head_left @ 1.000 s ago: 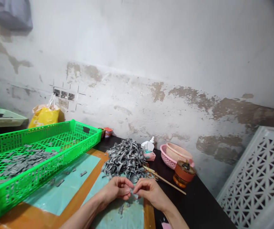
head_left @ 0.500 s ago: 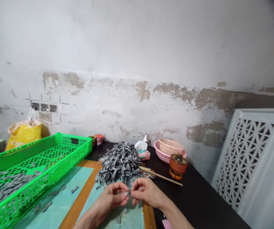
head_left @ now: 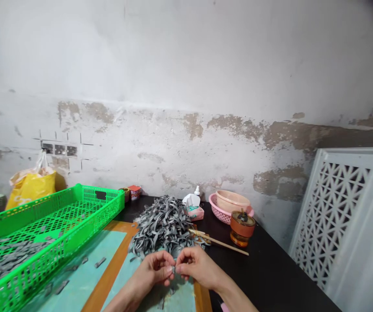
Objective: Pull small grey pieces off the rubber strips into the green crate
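Close together over the teal mat (head_left: 115, 260), both hands pinch one small grey folded strip (head_left: 173, 269). My left hand (head_left: 152, 271) grips it between thumb and forefinger. From the other side, the thumb and fingertips of my right hand (head_left: 197, 266) close on it, hiding part of it. Just beyond the hands lies a big tangled heap of grey strips (head_left: 163, 225). Short flat grey pieces (head_left: 100, 262) are scattered on the mat to the left. More grey pieces (head_left: 11, 255) fill the near part of a green plastic crate (head_left: 108, 210).
Behind the heap stand a tissue pack (head_left: 195, 212), pink baskets (head_left: 222, 213) and an amber jar (head_left: 242, 229). A brush with a wooden handle (head_left: 225, 246) lies right of the heap on the black tabletop (head_left: 270, 268). A yellow bag (head_left: 32, 186) sits behind the crate.
My right hand has come in closer to my left, and its fingertips now meet at the small grey strip. The view has shifted slightly.
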A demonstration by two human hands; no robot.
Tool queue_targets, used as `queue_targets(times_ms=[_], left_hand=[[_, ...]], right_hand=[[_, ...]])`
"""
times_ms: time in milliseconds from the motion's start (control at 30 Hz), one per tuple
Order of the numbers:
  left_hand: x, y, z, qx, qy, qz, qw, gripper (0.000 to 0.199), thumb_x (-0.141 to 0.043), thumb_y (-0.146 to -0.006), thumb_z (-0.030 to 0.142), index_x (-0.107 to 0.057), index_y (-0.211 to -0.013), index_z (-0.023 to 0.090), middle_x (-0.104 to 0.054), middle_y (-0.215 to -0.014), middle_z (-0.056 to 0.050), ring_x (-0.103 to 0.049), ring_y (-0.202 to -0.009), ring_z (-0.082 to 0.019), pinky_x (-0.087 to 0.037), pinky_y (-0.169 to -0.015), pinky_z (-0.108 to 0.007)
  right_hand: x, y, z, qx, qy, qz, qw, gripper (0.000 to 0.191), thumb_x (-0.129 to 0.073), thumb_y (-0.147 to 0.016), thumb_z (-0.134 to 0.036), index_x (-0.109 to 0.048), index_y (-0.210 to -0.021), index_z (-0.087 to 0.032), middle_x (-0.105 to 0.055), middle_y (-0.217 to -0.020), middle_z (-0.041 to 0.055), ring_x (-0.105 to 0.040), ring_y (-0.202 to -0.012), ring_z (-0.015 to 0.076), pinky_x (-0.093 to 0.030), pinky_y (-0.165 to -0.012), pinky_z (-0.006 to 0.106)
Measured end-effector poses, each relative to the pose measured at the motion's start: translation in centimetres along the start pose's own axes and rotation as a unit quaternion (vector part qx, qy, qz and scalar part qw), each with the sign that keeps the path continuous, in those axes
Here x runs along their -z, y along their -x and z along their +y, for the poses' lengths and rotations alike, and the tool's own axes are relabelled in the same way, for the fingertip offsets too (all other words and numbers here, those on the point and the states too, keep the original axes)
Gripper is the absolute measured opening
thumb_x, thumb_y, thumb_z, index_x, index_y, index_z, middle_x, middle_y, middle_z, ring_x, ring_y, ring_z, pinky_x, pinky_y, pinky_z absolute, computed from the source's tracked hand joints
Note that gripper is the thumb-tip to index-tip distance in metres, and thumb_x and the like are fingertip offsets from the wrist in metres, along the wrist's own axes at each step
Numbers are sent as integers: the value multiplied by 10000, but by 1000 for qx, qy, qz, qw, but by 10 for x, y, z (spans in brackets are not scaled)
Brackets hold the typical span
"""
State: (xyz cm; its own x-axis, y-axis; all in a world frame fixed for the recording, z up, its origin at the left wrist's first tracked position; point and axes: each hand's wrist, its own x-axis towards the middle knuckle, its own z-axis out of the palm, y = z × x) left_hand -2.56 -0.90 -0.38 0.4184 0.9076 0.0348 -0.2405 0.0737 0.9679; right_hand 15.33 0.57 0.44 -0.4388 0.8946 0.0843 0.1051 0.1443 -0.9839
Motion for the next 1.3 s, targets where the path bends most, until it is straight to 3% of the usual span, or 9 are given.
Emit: queue_targets(times_ms=[167, 267, 400, 600, 700, 767, 900, 1133, 1300], left_hand=[[-2, 0, -4, -8, 30, -10, 999, 277, -818, -645, 325, -628, -741, 150, -615, -604, 5, -544, -542, -86, -401, -522, -186], [-3, 1, -2, -5, 42, -6, 999, 277, -830, -626, 298, -620, -731, 150, -625, -612, 2, -552, -542, -92, -398, -524, -191], [-1, 1, 4, 0, 35, 39, 999, 266, -842, -597, 268, -629, -702, 148, -620, -584, 14, -537, -532, -90, -382, -509, -181], [1, 4, 18, -23, 128, 102, 986, 252, -854, -585, 216, -680, -760, 168, -635, -629, 27, -558, -578, -80, -413, -580, -173], [-7, 7, 21, -22, 139, 69, 988, 388, -865, -571, 248, -718, -919, 161, -693, -759, -32, -612, -688, -130, -449, -683, -226], [-12, 8, 21, -37, 112, 28, 993, 364, -839, -614, 288, -729, -923, 129, -697, -749, -62, -606, -691, -147, -436, -677, -234], [-14, 8, 17, -53, 56, 42, 996, 262, -808, -653, 334, -743, -779, 114, -677, -675, -46, -543, -624, -114, -371, -575, -188], [-8, 6, 14, -21, 79, 85, 993, 323, -877, -519, 361, -690, -664, 142, -610, -596, 21, -507, -555, -84, -373, -568, -183], [-14, 9, 17, -19, 105, 82, 991, 321, -883, -524, 314, -655, -690, 161, -625, -583, 23, -558, -575, -104, -411, -619, -210]], right_hand=[[-6, 0, -2, 5, -49, 3, 999, 219, -737, -606, -283, -597, -723, -162, -585, -539, -60, -533, -451, 94, -447, -486, 229], [-6, 3, -7, 63, -12, -9, 998, 136, -695, -660, -214, -661, -786, -178, -588, -642, -47, -534, -510, 90, -443, -509, 223], [-3, 7, -12, 143, 60, 12, 988, 64, -649, -697, -132, -683, -666, -177, -552, -699, -32, -522, -595, 91, -407, -547, 210], [-8, 5, -16, 114, -77, -10, 990, 78, -639, -751, -232, -592, -739, -170, -568, -562, -39, -552, -522, 119, -457, -561, 253], [-12, 6, -19, 119, -136, -8, 984, 192, -698, -734, -318, -580, -741, -167, -606, -579, -18, -582, -540, 135, -478, -572, 273], [-14, 6, -20, 124, -157, -6, 980, 226, -718, -726, -349, -587, -740, -165, -621, -600, -8, -594, -553, 138, -481, -577, 274], [-15, 3, -17, 141, -147, 3, 979, 217, -751, -700, -346, -635, -694, -163, -584, -612, -21, -578, -554, 123, -459, -572, 259], [-14, -3, -3, 198, -33, 84, 976, 94, -793, -650, -255, -724, -633, -193, -548, -704, -13, -524, -698, 122, -397, -635, 240], [-16, -4, -5, 113, -144, 69, 981, 326, -836, -556, -292, -679, -824, -193, -580, -674, -38, -534, -592, 112, -416, -551, 233]])
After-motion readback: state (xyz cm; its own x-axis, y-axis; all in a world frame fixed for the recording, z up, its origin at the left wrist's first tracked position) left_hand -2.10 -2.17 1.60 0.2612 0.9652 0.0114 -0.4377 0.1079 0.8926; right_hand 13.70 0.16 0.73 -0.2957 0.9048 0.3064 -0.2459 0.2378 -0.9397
